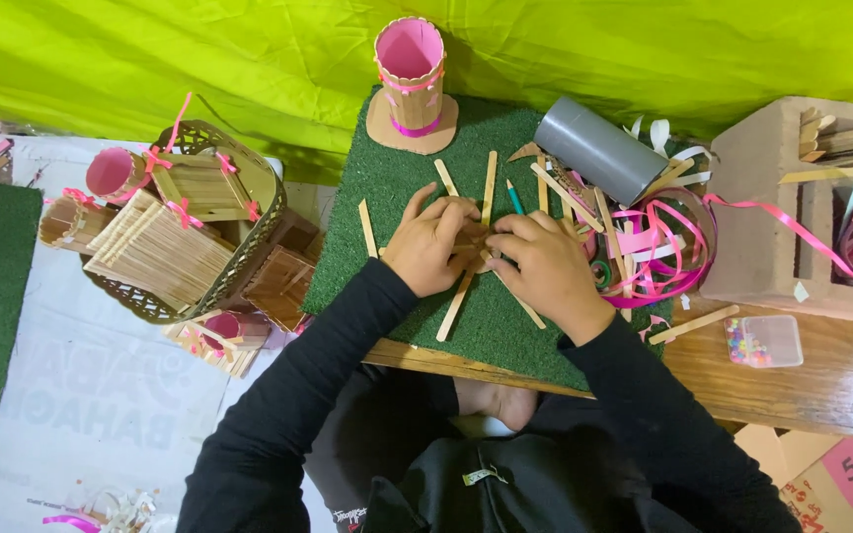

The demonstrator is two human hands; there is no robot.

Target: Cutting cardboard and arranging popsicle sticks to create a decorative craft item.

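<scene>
Wooden craft sticks (466, 286), flat and pale, scattered over a square of rough green artificial turf (486, 326) on a low wooden table (792, 380). Left hand (431, 247) and right hand (545, 271) close together at the middle of the turf, both in black sleeves, fingertips meeting over a small wooden piece (473, 240). Fingers of both hands curled and pressed onto this piece, pinching it between them; exact shape of the piece hidden under the fingers. One long stick running slanted below the hands, others lying loose beside them, and a thin teal pencil (513, 195) just above the right hand.

At the far edge of the turf, a round cup of upright sticks (410, 74), pink inside, standing on a round cardboard base with a pink ribbon band. To the right, a smooth grey plastic tube (599, 150) lying on its side, next to a tangle of glossy pink and white ribbon (659, 252). Further right, a rough concrete block (792, 207) with sticks in its hollow, and a small clear box of coloured beads (764, 342). On the left, a woven basket (199, 232) full of finished stick pieces. Behind all, wrinkled lime-green cloth (199, 59).
</scene>
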